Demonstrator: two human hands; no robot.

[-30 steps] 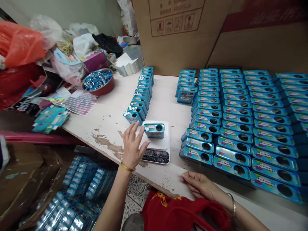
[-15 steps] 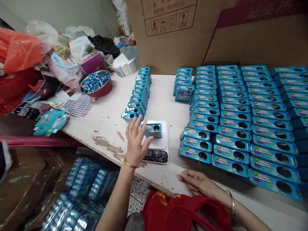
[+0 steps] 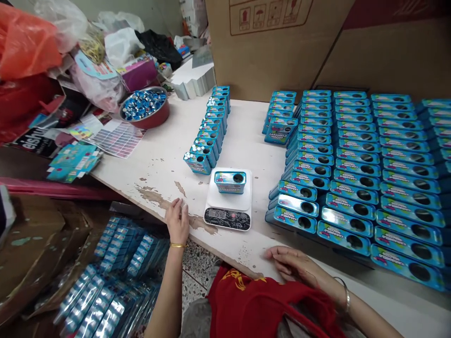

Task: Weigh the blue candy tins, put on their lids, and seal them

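A small blue tin (image 3: pixel 229 183) with a round dark hole in its top stands upright on a white digital scale (image 3: pixel 246 197), whose display shows digits. Resting on the worn front edge of the table, my left hand (image 3: pixel 177 223) holds nothing, its fingers loosely extended to the left of the scale. My right hand (image 3: pixel 291 259) lies loosely on the table edge in front of the large group of tins, its fingers stretched out with nothing visible in them. Behind the scale runs a row of blue tins (image 3: pixel 198 162), several with small white-topped pieces on their lids.
Many rows of matching tins (image 3: pixel 347 233) fill the right side, with a shorter row (image 3: pixel 281 130) beside them. A red bowl of blue-silver pieces (image 3: pixel 155 120), sticker sheets (image 3: pixel 118 141) and white stacks (image 3: pixel 193 77) lie left. Large cartons (image 3: pixel 275 61) stand behind. More packed tins (image 3: pixel 105 300) sit below.
My left hand has let go of the space by the tin and drawn back left to the table edge. The tin stays on the scale. My right hand is nearly still; the view shifted slightly.
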